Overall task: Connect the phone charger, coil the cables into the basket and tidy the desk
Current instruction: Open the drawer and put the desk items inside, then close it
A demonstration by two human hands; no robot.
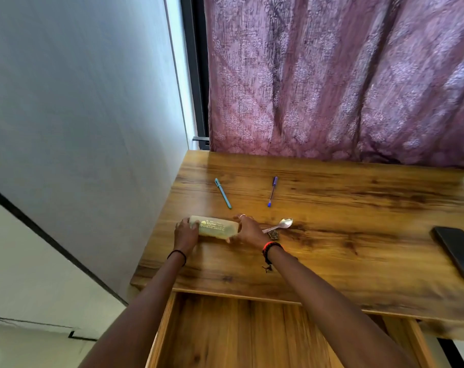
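A pale green oblong case (215, 228) with gold lettering lies near the left edge of the wooden desk (331, 251). My left hand (185, 233) grips its left end. My right hand (248, 231) holds its right end, a ring on one finger. A dark phone (458, 249) lies flat at the desk's right edge. No charger, cable or basket is in view.
A teal pen (223, 193) and a blue pen (272, 191) lie behind the case. A metal spoon (280, 225) and a small dark object (274, 234) sit right of my right hand. An open wooden drawer (241, 333) juts out below the desk. A purple curtain (331, 75) hangs behind.
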